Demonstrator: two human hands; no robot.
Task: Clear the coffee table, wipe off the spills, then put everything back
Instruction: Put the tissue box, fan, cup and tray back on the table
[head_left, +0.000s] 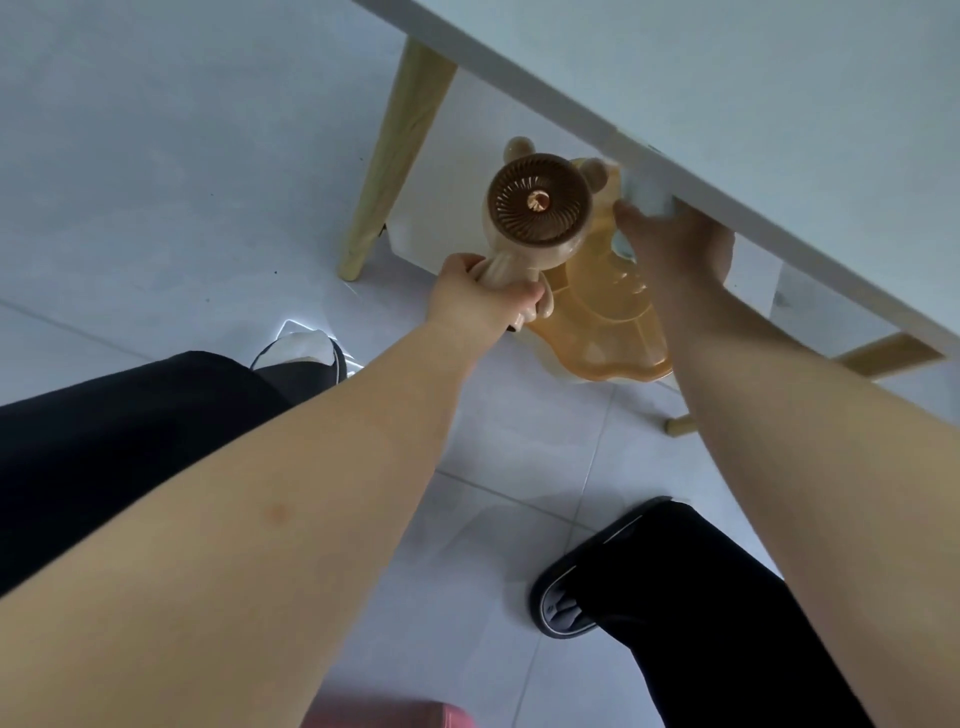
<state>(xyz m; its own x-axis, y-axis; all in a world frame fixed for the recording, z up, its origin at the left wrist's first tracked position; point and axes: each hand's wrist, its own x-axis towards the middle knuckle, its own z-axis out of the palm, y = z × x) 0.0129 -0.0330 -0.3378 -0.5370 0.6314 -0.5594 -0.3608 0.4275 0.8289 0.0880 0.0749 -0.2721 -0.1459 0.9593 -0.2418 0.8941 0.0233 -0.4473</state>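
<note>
Since the task needs the desk (727, 78) top free for wiping, its things are parked on the floor (156, 156) beneath its near edge.

Tray (613, 322): orange, flat on the tiles, partly under the desk.

Fan (537, 205): small, beige, grille facing up at the camera, held upright just beside and partly over the tray's left rim. The hand hides whether its base touches the floor. It is probably gripped by the stem so the head clears the desk edge. Being set down or picked up: cannot tell.

Left hand (483, 296): fingers curled tight round the fan's stem, below the head.

Right hand (675, 234): reaches under the desk edge above the tray, fingers wrapped on a pale white object (644, 195) half hidden by the desk. Cup or cloth: cannot tell.

The hands are near each other, not touching.
</note>
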